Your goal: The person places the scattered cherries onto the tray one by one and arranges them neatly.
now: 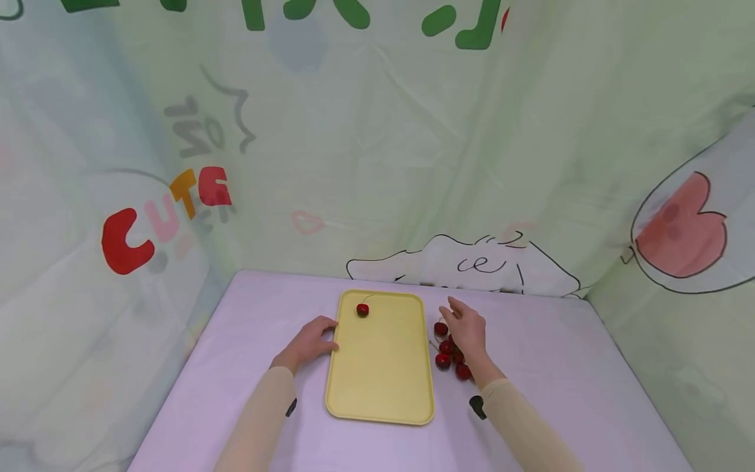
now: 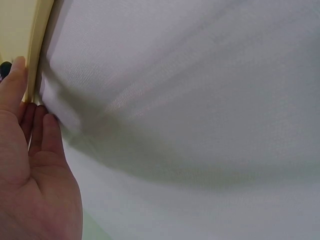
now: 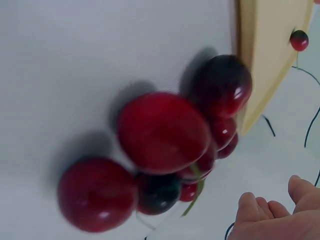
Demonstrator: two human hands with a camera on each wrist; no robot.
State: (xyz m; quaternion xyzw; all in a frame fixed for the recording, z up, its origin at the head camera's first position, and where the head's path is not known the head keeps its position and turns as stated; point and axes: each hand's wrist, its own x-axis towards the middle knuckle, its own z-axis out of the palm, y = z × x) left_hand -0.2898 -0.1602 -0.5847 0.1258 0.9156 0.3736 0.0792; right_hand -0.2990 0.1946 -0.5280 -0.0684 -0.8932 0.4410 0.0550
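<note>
A yellow rectangular tray [image 1: 380,367] lies flat on the table. One red cherry [image 1: 362,310] with its stem rests near the tray's far left corner. At the tray's left edge, my left hand [image 1: 307,342] pinches the rim; the left wrist view puts the thumb [image 2: 15,82] over the rim [image 2: 37,50] and the other fingers along its outer side. Over a cluster of cherries [image 1: 443,361] right of the tray hovers my right hand [image 1: 468,330], hiding part of them. Its fingers are loosely bent and hold nothing, apart from the cherries [image 3: 162,132] in the right wrist view.
A pale lilac cloth [image 1: 236,393] covers the table. Printed curtains [image 1: 401,164] enclose its back and sides, with the back one close behind the tray. Dark pieces [image 1: 478,407] show at both wrists.
</note>
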